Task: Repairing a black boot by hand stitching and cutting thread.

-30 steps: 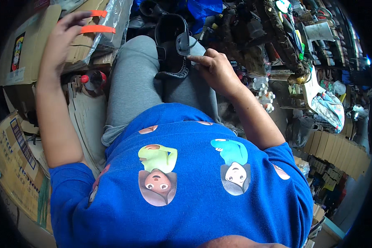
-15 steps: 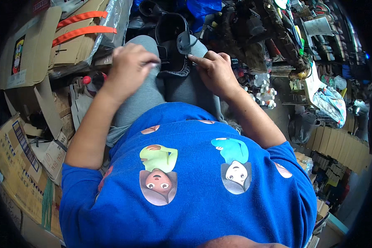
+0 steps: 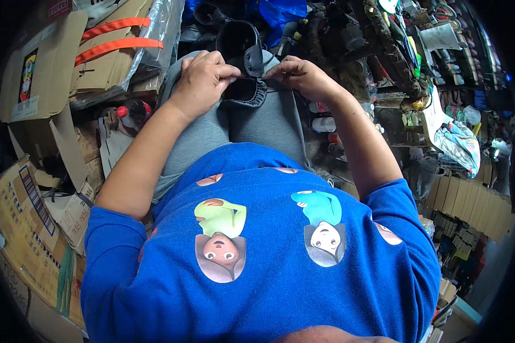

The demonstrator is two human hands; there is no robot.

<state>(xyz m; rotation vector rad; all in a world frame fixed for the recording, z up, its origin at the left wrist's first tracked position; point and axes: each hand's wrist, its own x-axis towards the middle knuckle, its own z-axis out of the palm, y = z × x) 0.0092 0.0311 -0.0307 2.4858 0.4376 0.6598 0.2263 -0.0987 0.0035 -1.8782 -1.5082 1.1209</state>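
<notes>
A black shoe upper (image 3: 247, 91) with a strap piece and gathered stitching along its toe edge lies on my lap, between my knees. At its left side is my left hand (image 3: 205, 79), thumb and forefinger pinched together at the opening. Across from it my right hand (image 3: 302, 78) pinches close by the strap piece (image 3: 254, 60), at the upper's right edge. What is between the fingertips of either hand is too small to make out. My grey trousers (image 3: 269, 123) lie beneath.
Left of me are cardboard boxes (image 3: 46, 74), orange straps (image 3: 117, 51) and a red-capped bottle (image 3: 133, 114). Small bottles (image 3: 324, 124) stand right of my knee. Further right are cluttered shelves and a stack of cardboard (image 3: 469, 200). A blue plastic bag (image 3: 280, 17) lies ahead.
My left hand has moved right, in to the shoe upper. My right hand has shifted slightly up, its pointing forefinger now drawn into a pinch.
</notes>
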